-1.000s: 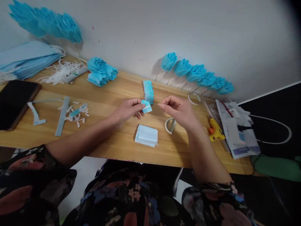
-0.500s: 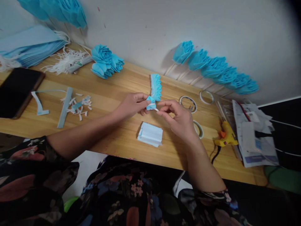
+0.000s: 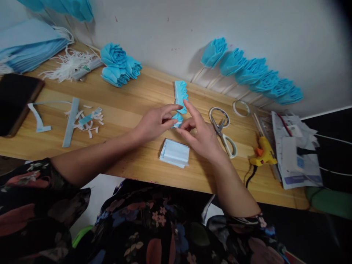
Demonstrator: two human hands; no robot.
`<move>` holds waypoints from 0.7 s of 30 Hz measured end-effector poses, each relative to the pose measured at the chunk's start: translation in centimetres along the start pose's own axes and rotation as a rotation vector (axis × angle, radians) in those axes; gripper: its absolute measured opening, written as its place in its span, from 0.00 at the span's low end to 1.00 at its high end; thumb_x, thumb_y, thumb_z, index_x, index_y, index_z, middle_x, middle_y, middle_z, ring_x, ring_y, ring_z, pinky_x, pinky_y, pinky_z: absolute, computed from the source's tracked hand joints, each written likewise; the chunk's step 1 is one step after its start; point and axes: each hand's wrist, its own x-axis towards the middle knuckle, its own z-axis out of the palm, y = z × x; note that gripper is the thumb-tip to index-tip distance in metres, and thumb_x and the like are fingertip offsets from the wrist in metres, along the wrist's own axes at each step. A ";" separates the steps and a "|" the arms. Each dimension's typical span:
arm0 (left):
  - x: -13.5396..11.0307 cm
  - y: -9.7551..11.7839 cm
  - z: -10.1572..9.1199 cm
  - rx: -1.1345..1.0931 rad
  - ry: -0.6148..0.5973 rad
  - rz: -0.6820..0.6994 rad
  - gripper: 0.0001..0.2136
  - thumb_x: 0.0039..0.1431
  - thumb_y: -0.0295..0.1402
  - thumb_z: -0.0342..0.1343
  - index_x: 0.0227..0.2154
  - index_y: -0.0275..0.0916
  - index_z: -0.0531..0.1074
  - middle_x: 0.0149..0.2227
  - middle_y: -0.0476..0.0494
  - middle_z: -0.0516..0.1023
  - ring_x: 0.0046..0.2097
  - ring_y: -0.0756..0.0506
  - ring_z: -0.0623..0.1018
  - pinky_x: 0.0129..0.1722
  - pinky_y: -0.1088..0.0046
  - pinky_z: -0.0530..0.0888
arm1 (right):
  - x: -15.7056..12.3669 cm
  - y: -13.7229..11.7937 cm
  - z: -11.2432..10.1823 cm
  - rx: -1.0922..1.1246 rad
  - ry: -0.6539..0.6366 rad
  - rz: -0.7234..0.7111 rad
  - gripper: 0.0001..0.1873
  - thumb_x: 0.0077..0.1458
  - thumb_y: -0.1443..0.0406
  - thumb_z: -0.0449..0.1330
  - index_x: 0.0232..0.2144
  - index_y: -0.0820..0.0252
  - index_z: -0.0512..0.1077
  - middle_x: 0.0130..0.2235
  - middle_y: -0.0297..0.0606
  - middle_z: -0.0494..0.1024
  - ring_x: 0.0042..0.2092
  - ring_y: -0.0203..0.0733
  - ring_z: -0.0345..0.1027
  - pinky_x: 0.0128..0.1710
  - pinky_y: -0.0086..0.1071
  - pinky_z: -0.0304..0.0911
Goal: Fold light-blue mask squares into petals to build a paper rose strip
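Note:
Between my two hands is a small folded blue petal piece (image 3: 178,119). My left hand (image 3: 158,123) pinches its left side between thumb and fingers. My right hand (image 3: 199,134) has its thumb and fingers at the lower right of the same piece, with the index finger stretched up past it. Just beyond my fingertips, a row of overlapping blue petals (image 3: 180,91) lies on the wooden table (image 3: 137,102). Nearer to me lies a stack of pale blue fabric rectangles (image 3: 175,153).
To the right are scissors (image 3: 224,135), tape rolls (image 3: 242,109) and a yellow glue gun (image 3: 264,152). Blue fabric flowers on sticks (image 3: 251,71) lean at the wall. Leftward lie white scraps (image 3: 89,121), a bundle of flowers (image 3: 117,66), a phone (image 3: 16,101) and stacked masks (image 3: 33,44).
A white strip that stuck out of the blue piece toward my right hand no longer shows. My right index finger has stretched upward. The view has shifted slightly, and the scissors now show more fully.

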 end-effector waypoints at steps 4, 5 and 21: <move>0.0 -0.1 0.1 0.203 -0.008 0.106 0.20 0.58 0.30 0.57 0.55 0.41 0.73 0.50 0.43 0.81 0.50 0.43 0.79 0.51 0.69 0.72 | 0.0 0.0 0.0 -0.009 -0.010 -0.016 0.38 0.60 0.63 0.61 0.69 0.46 0.53 0.36 0.33 0.81 0.34 0.41 0.72 0.41 0.37 0.70; 0.0 -0.1 0.1 0.233 -0.022 0.121 0.20 0.59 0.30 0.56 0.55 0.41 0.74 0.51 0.43 0.80 0.50 0.42 0.79 0.52 0.69 0.72 | 0.0 0.0 0.0 -0.009 -0.012 -0.018 0.38 0.60 0.63 0.61 0.69 0.47 0.53 0.36 0.33 0.81 0.34 0.41 0.72 0.41 0.37 0.70; 0.2 -0.4 0.0 0.193 -0.070 0.148 0.18 0.60 0.31 0.55 0.54 0.42 0.74 0.54 0.43 0.79 0.56 0.41 0.77 0.57 0.65 0.71 | -0.1 0.3 -0.1 0.003 -0.029 -0.023 0.39 0.60 0.63 0.59 0.70 0.45 0.52 0.37 0.32 0.81 0.34 0.41 0.72 0.40 0.36 0.70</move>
